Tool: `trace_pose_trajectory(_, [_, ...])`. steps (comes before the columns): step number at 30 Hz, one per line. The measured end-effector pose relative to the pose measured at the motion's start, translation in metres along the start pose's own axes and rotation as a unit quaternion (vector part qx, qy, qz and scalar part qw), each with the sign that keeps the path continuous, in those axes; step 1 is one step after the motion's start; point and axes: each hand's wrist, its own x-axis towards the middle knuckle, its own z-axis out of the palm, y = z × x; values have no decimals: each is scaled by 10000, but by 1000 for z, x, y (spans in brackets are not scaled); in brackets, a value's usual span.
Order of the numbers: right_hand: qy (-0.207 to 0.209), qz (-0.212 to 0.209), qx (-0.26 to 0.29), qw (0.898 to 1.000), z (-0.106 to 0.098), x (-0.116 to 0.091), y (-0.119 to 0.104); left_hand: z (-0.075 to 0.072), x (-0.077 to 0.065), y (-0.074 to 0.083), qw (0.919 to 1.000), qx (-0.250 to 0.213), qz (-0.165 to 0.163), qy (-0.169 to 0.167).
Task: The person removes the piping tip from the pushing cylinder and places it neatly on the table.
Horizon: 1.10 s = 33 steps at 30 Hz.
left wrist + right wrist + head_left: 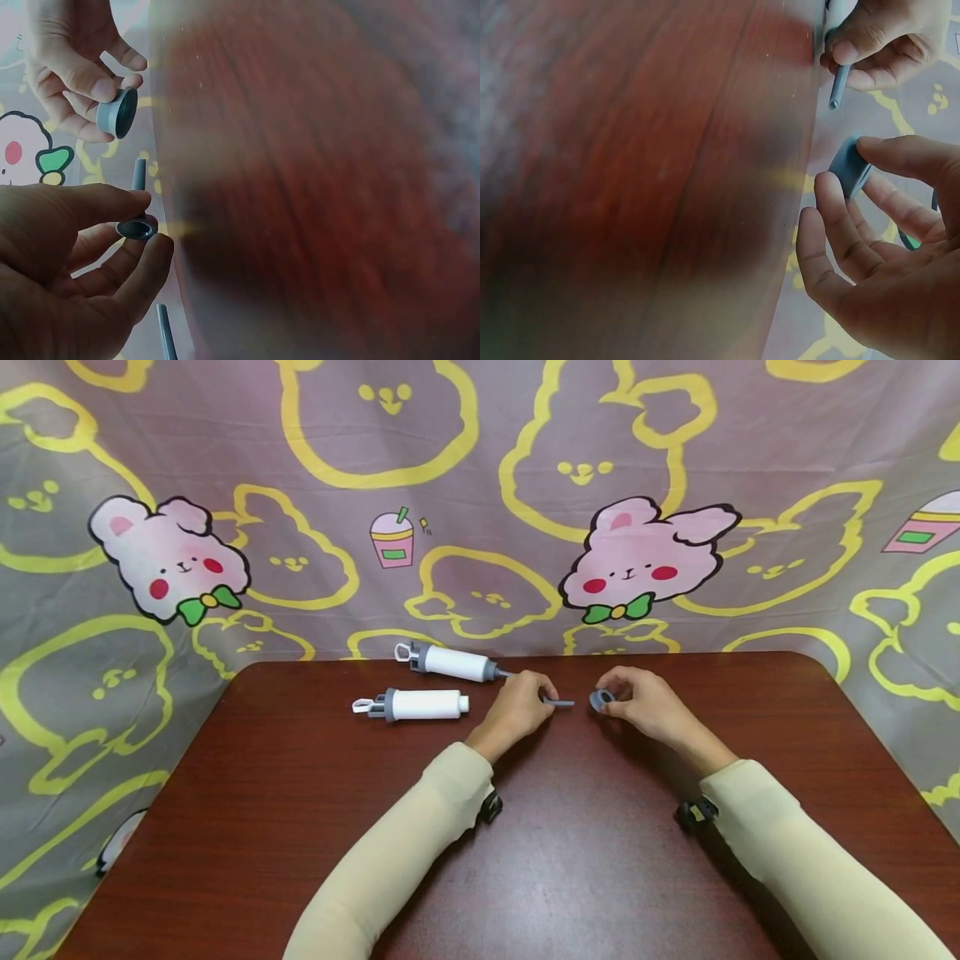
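Observation:
My left hand (517,706) pinches a small grey nozzle (139,175) between thumb and fingers. Its thin tube points toward the other hand, and the left wrist view shows its wider hollow end. A short gap away, my right hand (654,706) holds a grey ring-shaped cap (599,700) by its edge with thumb and fingertips. Left of the hands lies a white syringe-like tube (426,704) with a grey collar, a loop handle and a bare white tip. Behind it, a similar white tube (454,664) carries a grey end and nozzle, partly hidden by the left hand.
The brown wooden table (300,827) reaches back to a patterned curtain (480,510) with yellow outlines and pink rabbits. Both forearms wear light sleeves, with a black wrist camera (697,812) at the right cuff and another (491,807) at the left.

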Motion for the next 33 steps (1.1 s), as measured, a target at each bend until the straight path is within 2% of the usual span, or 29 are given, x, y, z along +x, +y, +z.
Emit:
trace_pose_trajectory(7, [-40, 38, -90, 9999, 1, 5, 1, 2, 3, 0, 9999, 80, 33, 62])
trace_pose_trajectory(17, [-103, 323, -131, 9993, 2, 12, 4, 3, 8, 0, 10000, 44, -3, 4])
trace_pose_trajectory(33, [-210, 349, -172, 9990, 2, 16, 2, 3, 8, 0, 10000, -53, 1, -60])
